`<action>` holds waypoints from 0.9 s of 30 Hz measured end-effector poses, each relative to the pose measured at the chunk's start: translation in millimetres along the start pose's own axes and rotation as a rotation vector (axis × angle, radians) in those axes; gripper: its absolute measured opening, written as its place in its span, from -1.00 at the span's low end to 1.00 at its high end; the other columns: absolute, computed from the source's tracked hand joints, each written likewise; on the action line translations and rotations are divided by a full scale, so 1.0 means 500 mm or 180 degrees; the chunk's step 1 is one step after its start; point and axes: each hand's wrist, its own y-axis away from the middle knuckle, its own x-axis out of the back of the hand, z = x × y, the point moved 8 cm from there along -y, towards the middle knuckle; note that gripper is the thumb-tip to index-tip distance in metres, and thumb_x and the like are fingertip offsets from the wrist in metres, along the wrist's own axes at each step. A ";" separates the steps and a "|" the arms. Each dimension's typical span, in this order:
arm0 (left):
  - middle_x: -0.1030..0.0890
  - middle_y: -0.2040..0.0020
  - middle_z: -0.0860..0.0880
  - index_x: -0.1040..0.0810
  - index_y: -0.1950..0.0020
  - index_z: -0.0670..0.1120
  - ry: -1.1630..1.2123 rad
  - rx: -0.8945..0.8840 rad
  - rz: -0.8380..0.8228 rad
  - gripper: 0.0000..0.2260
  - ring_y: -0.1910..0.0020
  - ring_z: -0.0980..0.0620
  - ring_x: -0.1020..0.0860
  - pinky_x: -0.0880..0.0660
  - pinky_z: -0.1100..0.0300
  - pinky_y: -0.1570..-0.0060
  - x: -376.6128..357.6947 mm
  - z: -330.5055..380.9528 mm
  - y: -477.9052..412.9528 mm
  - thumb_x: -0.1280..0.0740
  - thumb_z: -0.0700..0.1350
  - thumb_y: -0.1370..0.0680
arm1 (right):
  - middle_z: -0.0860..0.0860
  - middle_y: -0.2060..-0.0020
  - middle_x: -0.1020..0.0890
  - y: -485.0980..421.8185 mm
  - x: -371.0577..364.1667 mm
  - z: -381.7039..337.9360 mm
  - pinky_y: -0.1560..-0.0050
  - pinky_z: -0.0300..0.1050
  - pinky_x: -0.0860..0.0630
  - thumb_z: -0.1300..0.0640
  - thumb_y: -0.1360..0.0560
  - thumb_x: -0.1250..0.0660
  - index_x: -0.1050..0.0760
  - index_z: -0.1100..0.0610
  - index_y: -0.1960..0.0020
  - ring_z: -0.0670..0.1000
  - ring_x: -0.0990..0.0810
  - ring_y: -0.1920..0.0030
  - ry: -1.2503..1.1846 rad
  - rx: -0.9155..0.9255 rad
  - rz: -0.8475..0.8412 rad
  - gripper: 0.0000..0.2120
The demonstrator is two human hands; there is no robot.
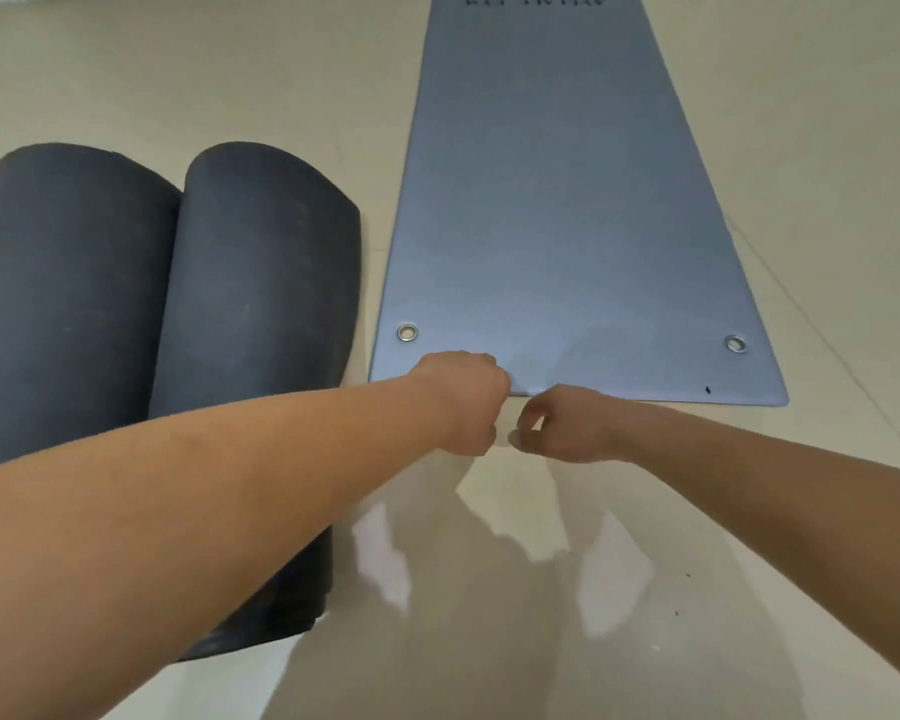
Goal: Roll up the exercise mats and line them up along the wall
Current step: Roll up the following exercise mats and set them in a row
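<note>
**Both hands down at the near edge of the last flat mat**

And there it was: the blue mat (pixel 557 226) lay flat on the floor (pixel 489 589), running straight away from the person, its near short edge right at their knuckles. Two metal eyelets (pixel 407 332) sat at the near corners.

The left hand (pixel 463 402) was bunched in a fist on top of that edge. Its fingers were hidden underneath, so whether it actually had the mat was impossible to tell. The right hand (pixel 567 426) sat just beside it, knuckles at the edge and fingers curled, with thumb and forefinger nearly meeting and nothing visible between them.

Off to the left, two dark mats (pixel 63 304) lay rolled, side by side and touching, so that part looked done.

By my reading, this was the very start of the roll on the blue one. The hands were crowded together near the middle. The next move called for spreading them out toward the eyelets, lifting the edge and tucking it over tight and square, or the roll would go on crooked.
</note>
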 end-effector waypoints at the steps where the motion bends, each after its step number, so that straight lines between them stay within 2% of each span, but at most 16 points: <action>1: -0.40 -0.07 -0.03 -0.48 -0.20 -0.03 -0.0128 0.0033 -0.0063 -0.85 -0.04 -0.10 -0.47 -0.39 0.05 0.09 -0.004 0.025 -0.044 -0.32 -0.07 -0.64 | -0.01 -0.23 -0.62 -0.007 0.004 0.041 -0.27 -0.02 -0.54 -0.20 -0.66 -0.29 -0.58 0.01 -0.37 0.07 -0.61 -0.21 -0.0310 -0.0040 0.0234 -0.59; 4: -0.49 -0.22 -0.10 -0.48 -0.38 -0.11 -0.0435 0.0339 -0.0167 -0.64 -0.22 -0.14 -0.52 -0.41 0.04 0.03 -0.047 0.057 -0.151 -0.36 -0.14 -0.58 | -0.05 -0.12 -0.67 -0.020 0.006 0.168 -0.25 0.03 -0.58 -0.15 -0.65 -0.31 -0.55 -0.01 -0.40 0.05 -0.65 -0.10 -0.1163 -0.0220 0.0951 -0.61; 7: -0.43 -0.41 -0.24 -0.26 -0.58 -0.22 -0.0914 0.0629 -0.0133 -0.36 -0.36 -0.23 -0.46 -0.48 -0.07 -0.14 -0.120 0.053 -0.210 -0.40 -0.16 -0.54 | -0.04 -0.13 -0.69 -0.001 -0.007 0.260 -0.11 -0.09 -0.53 -0.06 -0.67 -0.29 -0.60 0.02 -0.33 0.03 -0.63 -0.07 -0.1661 -0.0302 0.1194 -0.69; 9: -0.40 -0.47 -0.26 -0.13 -0.64 -0.22 -0.1065 0.0627 -0.0095 -0.31 -0.41 -0.26 -0.44 -0.48 -0.15 -0.26 -0.148 0.046 -0.232 -0.37 -0.17 -0.58 | -0.04 -0.08 -0.72 0.019 -0.019 0.300 -0.02 -0.12 -0.53 0.00 -0.66 -0.30 -0.65 0.04 -0.24 0.03 -0.66 -0.08 -0.1880 -0.0306 0.1244 -0.76; 12: -0.39 -0.48 -0.22 -0.12 -0.64 -0.20 -0.1172 0.0395 0.0033 -0.38 -0.41 -0.22 -0.45 -0.48 -0.10 -0.21 -0.146 0.032 -0.265 -0.31 -0.23 -0.63 | -0.04 -0.03 -0.74 0.041 -0.038 0.335 -0.01 -0.17 -0.56 0.06 -0.66 -0.31 -0.68 0.06 -0.20 0.02 -0.69 -0.07 -0.2157 -0.0362 0.1270 -0.79; 15: -0.35 -0.42 -0.21 -0.17 -0.61 -0.20 -0.1201 0.0438 0.0168 -0.40 -0.33 -0.21 -0.47 -0.48 -0.03 -0.04 -0.138 0.023 -0.287 -0.34 -0.26 -0.61 | -0.09 -0.02 -0.73 0.045 -0.057 0.351 -0.09 -0.12 -0.57 0.04 -0.66 -0.32 -0.68 0.04 -0.21 -0.02 -0.68 -0.09 -0.2142 -0.0377 0.1155 -0.79; 18: -0.38 -0.38 -0.21 -0.30 -0.54 -0.19 -0.0916 0.0545 0.0264 -0.53 -0.29 -0.23 -0.50 -0.45 -0.01 0.05 -0.132 0.028 -0.296 -0.27 -0.29 -0.63 | -0.08 -0.05 -0.71 0.051 -0.053 0.360 -0.17 -0.10 -0.53 0.05 -0.67 -0.33 -0.66 0.05 -0.27 0.00 -0.66 -0.13 -0.2226 -0.0470 0.1244 -0.77; 20: -0.43 -0.33 -0.17 -0.40 -0.49 -0.11 -0.0701 0.0638 0.0310 -0.61 -0.26 -0.21 -0.52 -0.40 0.00 0.06 -0.115 0.020 -0.296 -0.23 -0.24 -0.64 | -0.06 -0.07 -0.68 0.059 -0.050 0.359 -0.17 -0.10 -0.50 0.05 -0.67 -0.33 -0.62 0.05 -0.34 0.02 -0.64 -0.15 -0.2268 -0.0528 0.1324 -0.73; 24: -0.48 -0.27 -0.12 -0.54 -0.39 -0.04 -0.0605 0.0535 0.0217 -0.67 -0.22 -0.21 -0.58 -0.42 0.03 0.05 -0.090 0.009 -0.287 -0.24 -0.19 -0.63 | -0.02 -0.38 -0.54 0.072 -0.043 0.356 -0.21 -0.13 -0.43 0.00 -0.67 -0.34 -0.48 0.00 -0.51 0.00 -0.57 -0.26 -0.1698 -0.0435 0.1516 -0.59; 27: -0.51 -0.23 -0.11 -0.55 -0.37 -0.04 -0.0661 0.0319 0.0236 -0.68 -0.17 -0.22 -0.60 -0.40 0.06 0.10 -0.065 0.010 -0.262 -0.26 -0.20 -0.63 | -0.02 -0.55 -0.38 0.080 -0.018 0.343 -0.30 -0.08 -0.43 0.01 -0.67 -0.36 -0.37 0.01 -0.60 0.05 -0.46 -0.45 -0.1033 -0.0277 0.1666 -0.48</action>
